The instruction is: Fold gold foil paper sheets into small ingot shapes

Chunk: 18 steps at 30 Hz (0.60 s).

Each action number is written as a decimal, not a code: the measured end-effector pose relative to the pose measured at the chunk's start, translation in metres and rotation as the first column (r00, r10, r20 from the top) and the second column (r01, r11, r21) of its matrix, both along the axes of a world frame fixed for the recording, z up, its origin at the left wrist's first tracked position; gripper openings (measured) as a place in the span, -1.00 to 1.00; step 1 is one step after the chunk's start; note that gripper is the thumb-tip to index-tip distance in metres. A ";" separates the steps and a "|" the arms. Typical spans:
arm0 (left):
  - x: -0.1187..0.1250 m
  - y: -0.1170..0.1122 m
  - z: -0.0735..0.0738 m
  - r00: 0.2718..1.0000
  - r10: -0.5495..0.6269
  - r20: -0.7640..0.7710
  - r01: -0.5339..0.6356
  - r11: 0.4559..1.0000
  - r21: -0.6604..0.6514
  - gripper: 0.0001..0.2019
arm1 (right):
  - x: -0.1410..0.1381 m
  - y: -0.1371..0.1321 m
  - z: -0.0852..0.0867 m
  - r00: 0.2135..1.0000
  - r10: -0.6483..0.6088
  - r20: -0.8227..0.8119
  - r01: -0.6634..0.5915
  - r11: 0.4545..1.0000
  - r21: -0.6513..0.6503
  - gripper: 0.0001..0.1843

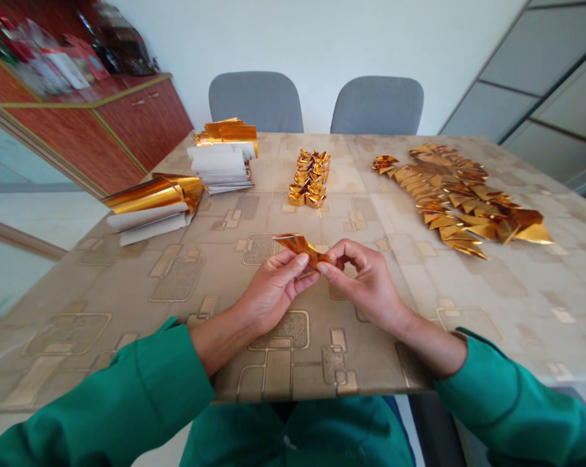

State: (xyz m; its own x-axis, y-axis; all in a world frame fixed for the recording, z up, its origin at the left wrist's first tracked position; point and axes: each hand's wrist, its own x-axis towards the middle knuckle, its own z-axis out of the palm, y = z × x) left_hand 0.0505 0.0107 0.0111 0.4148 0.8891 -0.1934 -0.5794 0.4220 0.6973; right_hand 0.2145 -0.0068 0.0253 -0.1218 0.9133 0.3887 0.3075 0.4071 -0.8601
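A folded piece of gold foil paper (296, 244) is held between both hands above the near middle of the table. My left hand (276, 285) pinches its lower middle with the thumb on top, and the left end sticks out past the fingers. At its right end, my right hand (365, 275) grips the foil between thumb and fingertips. Part of the paper is hidden by the fingers. Beyond the hands stand two rows of folded gold foil pieces (308, 178), packed close together.
Gold and white paper sheets lie in a near stack (156, 204) and a far stack (222, 162) at left. Many pointed gold foil pieces (448, 188) spread over the right of the patterned table (215, 350). Two grey chairs (256, 100) stand behind; a wooden cabinet (132, 123) is at left.
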 end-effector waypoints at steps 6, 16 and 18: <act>0.000 0.002 0.000 0.998 0.052 -0.029 -0.051 0.998 0.032 -0.83 | 0.001 0.000 0.002 0.999 0.013 -0.030 -0.013 1.000 -0.003 -0.89; -0.001 0.004 -0.002 0.985 0.114 -0.127 -0.106 0.992 0.069 -0.80 | 0.003 0.004 -0.005 0.995 0.003 -0.096 -0.011 0.997 -0.079 -0.82; -0.003 0.005 -0.003 0.982 0.122 -0.145 -0.112 0.991 0.075 -0.80 | 0.006 0.006 -0.005 0.993 0.023 -0.112 -0.037 0.992 -0.120 -0.81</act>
State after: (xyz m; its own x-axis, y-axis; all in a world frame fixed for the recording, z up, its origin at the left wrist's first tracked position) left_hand 0.0479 0.0155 0.0085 0.2784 0.9426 -0.1844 -0.5092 0.3076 0.8038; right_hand 0.2205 -0.0009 0.0201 -0.1127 0.9512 0.2871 0.1973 0.3046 -0.9318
